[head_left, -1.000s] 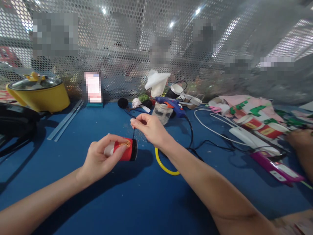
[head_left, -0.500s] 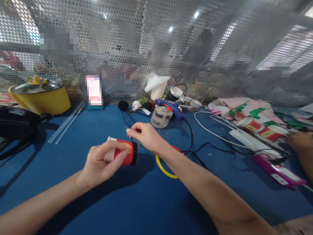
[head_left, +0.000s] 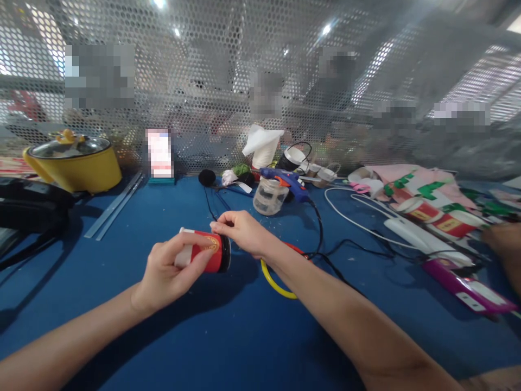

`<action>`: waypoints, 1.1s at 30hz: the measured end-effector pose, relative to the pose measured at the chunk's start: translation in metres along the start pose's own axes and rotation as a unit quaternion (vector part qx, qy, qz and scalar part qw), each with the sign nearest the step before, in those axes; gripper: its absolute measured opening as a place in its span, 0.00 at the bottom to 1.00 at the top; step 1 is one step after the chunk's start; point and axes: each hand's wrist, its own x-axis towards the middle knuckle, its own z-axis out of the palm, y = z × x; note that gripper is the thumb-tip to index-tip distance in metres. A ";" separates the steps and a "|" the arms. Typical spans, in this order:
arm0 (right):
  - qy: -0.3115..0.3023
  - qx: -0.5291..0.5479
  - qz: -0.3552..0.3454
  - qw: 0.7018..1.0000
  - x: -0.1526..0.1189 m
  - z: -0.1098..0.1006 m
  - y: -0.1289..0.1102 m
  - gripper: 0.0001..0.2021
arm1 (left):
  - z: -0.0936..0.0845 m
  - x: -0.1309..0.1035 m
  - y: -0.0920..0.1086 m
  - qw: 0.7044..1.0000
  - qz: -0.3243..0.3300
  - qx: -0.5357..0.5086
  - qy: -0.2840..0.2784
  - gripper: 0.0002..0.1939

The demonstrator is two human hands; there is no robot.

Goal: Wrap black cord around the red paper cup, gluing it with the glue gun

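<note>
My left hand [head_left: 169,269] grips a red and white paper cup [head_left: 212,259] that lies on its side in the air above the blue table. Black yarn [head_left: 224,254] is wound round the cup's right end. Close to that end, my right hand [head_left: 240,228] pinches the black yarn between thumb and fingertips. From there the strand runs back to a black yarn ball [head_left: 207,177] behind my hands. Under my right forearm lies a yellow ring-shaped piece [head_left: 277,287], partly hidden.
A blue glue gun [head_left: 287,182] rests on a clear plastic jar [head_left: 269,196], its black cord trailing right. Glue sticks [head_left: 116,206] and a yellow pot [head_left: 81,168] stand left. At right are a white power strip [head_left: 427,239], a purple box [head_left: 464,285] and another person's arm [head_left: 502,255].
My right hand has come down slightly towards the yarn-wrapped end of the cup. My left hand still grips the cup in nearly the same place.
</note>
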 end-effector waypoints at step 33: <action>0.037 -0.169 -0.281 0.944 -0.051 0.003 0.007 0.09 | -0.005 0.030 -0.007 0.813 -0.440 -0.375 -0.073 0.21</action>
